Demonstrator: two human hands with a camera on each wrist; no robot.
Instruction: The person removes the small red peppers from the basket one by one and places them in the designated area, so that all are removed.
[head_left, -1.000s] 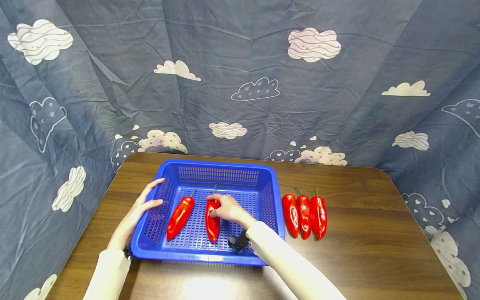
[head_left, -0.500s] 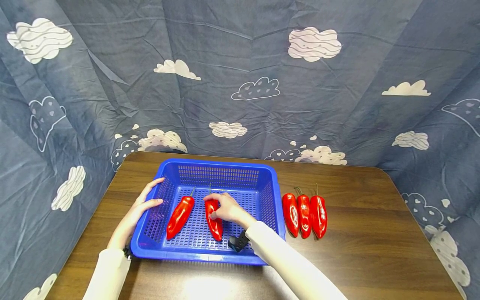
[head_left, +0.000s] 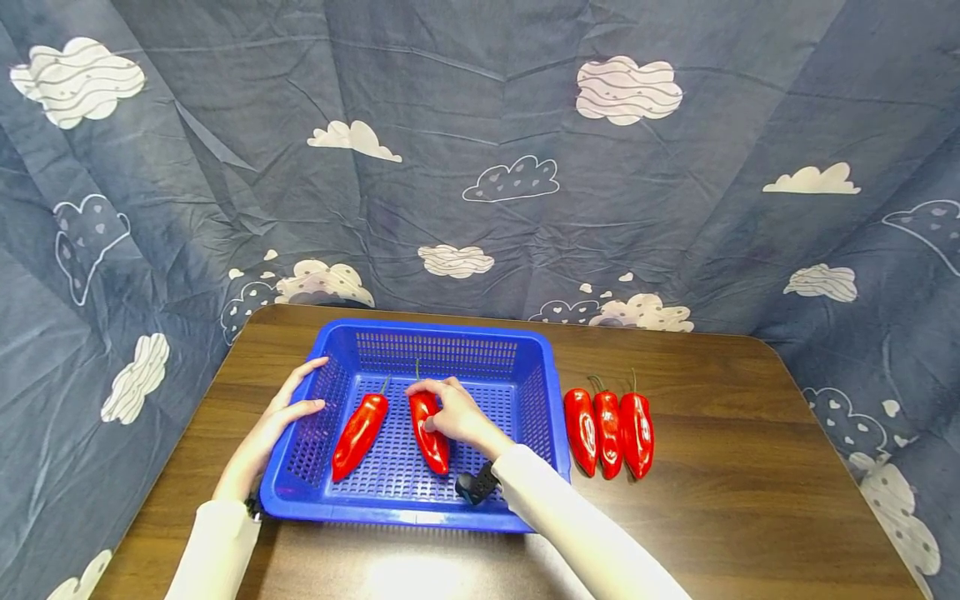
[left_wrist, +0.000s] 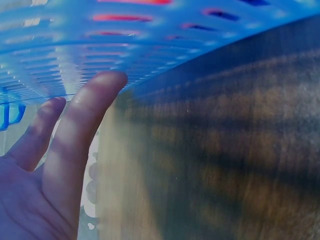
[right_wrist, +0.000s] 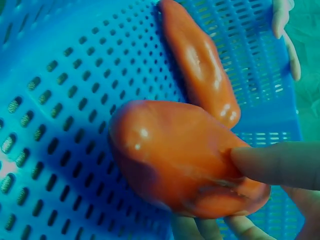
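Note:
In the head view, my right hand [head_left: 456, 413] holds a long red pepper [head_left: 431, 450] over the middle of the blue basket [head_left: 420, 518]. The right wrist view shows the thumb on top of this pepper [right_wrist: 175, 155] and other fingers beneath it. A second red pepper [head_left: 360, 437] lies in the basket to the left, stem pointing away. My left hand [head_left: 273, 421] rests at the basket's left rim with fingers extended. In the left wrist view, the thumb and a finger of that left hand [left_wrist: 65, 160] are by the slotted wall [left_wrist: 165, 55].
Three more red peppers [head_left: 610, 433] lie side by side on the wooden table [head_left: 735, 450], just right of the basket. A dark curtain with clouds [head_left: 510, 217] hangs behind the table. A black wrist camera [head_left: 476, 485] sits under the right wrist, inside the basket's outline.
The pepper in my right hand has turned: its lower tip has swung right and its stem left. My left hand and the other peppers have stayed in place.

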